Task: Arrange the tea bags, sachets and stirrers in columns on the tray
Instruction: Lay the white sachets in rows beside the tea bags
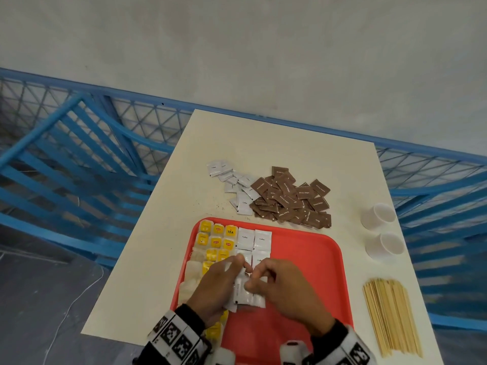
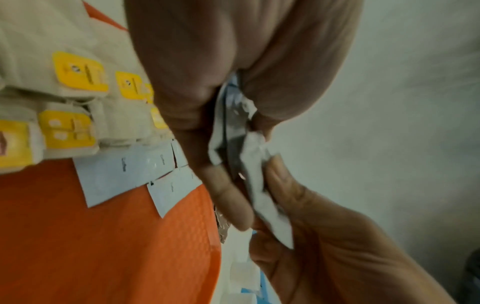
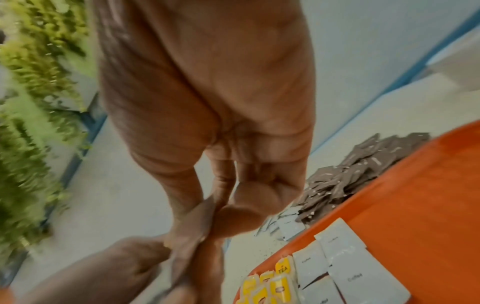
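- Red plastic tray (image 1: 303, 248) on cream worktop (image 1: 163, 259): yellow-tagged tea bags (image 1: 216, 242) in left columns, white coffee sachets (image 1: 254, 239) beside them
- Left hand (image 1: 214, 288) grip curled round a stack of white sachets (image 1: 245, 293) over tray; right hand (image 1: 290, 291) grip pinching same stack
- Brown sugar sachets (image 1: 290, 198), wooden stirrers (image 1: 392, 317) lie off tray

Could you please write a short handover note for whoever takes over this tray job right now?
Left hand grips a stack of white coffee sachets over the red tray; right hand pinches one off it.
Done: tea bags in columns at the tray's left; two coffee columns begun beside them.
Left: loose white sachets and brown sachets piled on the table beyond the tray, and stirrers to its right.
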Motion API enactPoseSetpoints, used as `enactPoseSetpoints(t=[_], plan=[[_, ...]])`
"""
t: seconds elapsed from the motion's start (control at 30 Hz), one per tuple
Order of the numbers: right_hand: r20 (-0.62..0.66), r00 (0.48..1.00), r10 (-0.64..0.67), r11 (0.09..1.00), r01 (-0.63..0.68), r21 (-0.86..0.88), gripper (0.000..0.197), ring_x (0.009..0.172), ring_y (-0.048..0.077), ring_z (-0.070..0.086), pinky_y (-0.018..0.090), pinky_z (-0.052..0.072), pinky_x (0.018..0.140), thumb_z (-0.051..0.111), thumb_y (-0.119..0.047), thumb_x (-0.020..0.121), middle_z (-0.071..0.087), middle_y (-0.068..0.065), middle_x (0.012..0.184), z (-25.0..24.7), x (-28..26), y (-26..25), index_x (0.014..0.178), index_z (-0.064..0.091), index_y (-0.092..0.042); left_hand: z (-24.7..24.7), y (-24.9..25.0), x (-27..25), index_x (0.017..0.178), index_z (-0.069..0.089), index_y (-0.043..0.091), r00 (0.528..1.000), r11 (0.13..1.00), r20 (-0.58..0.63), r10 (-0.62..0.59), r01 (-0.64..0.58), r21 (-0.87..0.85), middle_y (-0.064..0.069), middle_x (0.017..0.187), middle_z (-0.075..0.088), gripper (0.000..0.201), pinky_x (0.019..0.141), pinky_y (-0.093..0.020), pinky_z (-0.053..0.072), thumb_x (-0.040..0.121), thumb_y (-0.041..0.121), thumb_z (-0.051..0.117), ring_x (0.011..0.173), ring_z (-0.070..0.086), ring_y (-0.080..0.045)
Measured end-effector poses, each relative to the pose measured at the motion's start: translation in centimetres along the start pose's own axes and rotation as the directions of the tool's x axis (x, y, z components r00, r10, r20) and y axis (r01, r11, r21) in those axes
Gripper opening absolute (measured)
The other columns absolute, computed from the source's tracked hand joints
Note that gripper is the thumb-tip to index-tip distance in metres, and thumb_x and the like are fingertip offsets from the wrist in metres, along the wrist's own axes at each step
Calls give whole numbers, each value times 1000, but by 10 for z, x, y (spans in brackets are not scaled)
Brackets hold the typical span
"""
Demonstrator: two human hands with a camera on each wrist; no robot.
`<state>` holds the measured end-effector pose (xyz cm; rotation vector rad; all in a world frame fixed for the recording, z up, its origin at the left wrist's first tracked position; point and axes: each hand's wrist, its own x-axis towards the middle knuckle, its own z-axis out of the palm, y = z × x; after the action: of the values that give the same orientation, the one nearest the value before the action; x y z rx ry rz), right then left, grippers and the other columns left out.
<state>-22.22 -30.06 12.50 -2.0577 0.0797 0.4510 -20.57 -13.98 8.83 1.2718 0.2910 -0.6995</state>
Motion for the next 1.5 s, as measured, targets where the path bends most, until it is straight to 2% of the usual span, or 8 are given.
enactPoseSetpoints(t=[0.27, 0.43, 0.8, 1.03, 1.13, 1.23, 1.4, 1.5], plan=[[102, 987, 123, 956, -145, 255, 11, 64, 14, 56, 23, 45, 64, 84, -12, 76, 69, 10, 69, -27, 7, 11, 83, 76, -14, -13, 2, -16, 83, 69, 9, 989, 942, 136, 62, -103, 318, -15, 67, 69, 35, 46, -24, 46, 82, 43, 78, 53, 58, -21], [-56, 980, 192, 897, -152, 416, 12, 72, 11, 68, 21, 49, 66, 68, -20, 92, 77, 1, 84, -23, 7, 22, 93, 77, -13, -16, -2, -17, 80, 67, -1, 997, 947, 72, 39, -59, 315, -9, 64, 68, 25, 41, -20, 38, 90, 21, 71, 43, 55, -13], [-190, 972, 141, 987, -154, -53, 23, 54, -3, 55, 12, 43, 58, 62, -11, 91, 69, -5, 63, 0, 7, 74, 71, 68, -21, -23, -22, -7, 91, 66, 8, 992, 962, -126, -21, 54, 267, -14, 83, 73, 25, 41, -19, 33, 96, 32, 63, 52, 55, -20], [253, 964, 79, 916, 30, -400, 4, 84, 13, 63, 32, 53, 80, 67, -23, 81, 69, -3, 91, 15, -1, 95, 81, 63, -24, -37, -21, -13, 97, 64, 2, 996, 966, -83, -33, 53, 252, -8, 79, 69, 28, 44, -21, 36, 95, 30, 63, 55, 55, -20], [509, 861, 19, 755, 321, -572, 53, 109, 22, 48, 36, 44, 86, 76, -43, 74, 53, 6, 118, 33, -9, 105, 117, 54, -20, -35, -24, -14, 94, 65, 4, 997, 969, -72, -37, 54, 241, -8, 76, 67, 24, 45, -23, 38, 97, 28, 62, 58, 56, -24], [533, 843, -69, 625, 453, -636, 56, 111, 26, 45, 38, 41, 80, 73, -35, 79, 50, 10, 121, 44, -10, 110, 125, 46, -18, -33, -23, -13, 93, 67, 7, 997, 971, -67, -24, 40, 236, -9, 75, 65, 22, 46, -24, 41, 97, 28, 62, 60, 58, -26], [375, 920, 110, 715, 189, -673, 31, 109, 27, 54, 33, 42, 83, 69, -28, 85, 57, 8, 117, 25, -1, 109, 109, 53, -16, -36, -20, -12, 92, 66, 9, 996, 975, -93, -16, 36, 218, -9, 75, 64, 21, 46, -24, 42, 96, 29, 64, 61, 57, -25], [195, 971, 141, 860, -23, -510, 29, 74, 11, 52, 22, 36, 63, 75, -34, 82, 57, -2, 82, 10, 2, 106, 74, 50, -24, -35, -21, -13, 92, 67, 10, 997, 964, -77, 8, 13, 267, -11, 74, 65, 21, 46, -25, 42, 92, 31, 68, 58, 56, -25]])
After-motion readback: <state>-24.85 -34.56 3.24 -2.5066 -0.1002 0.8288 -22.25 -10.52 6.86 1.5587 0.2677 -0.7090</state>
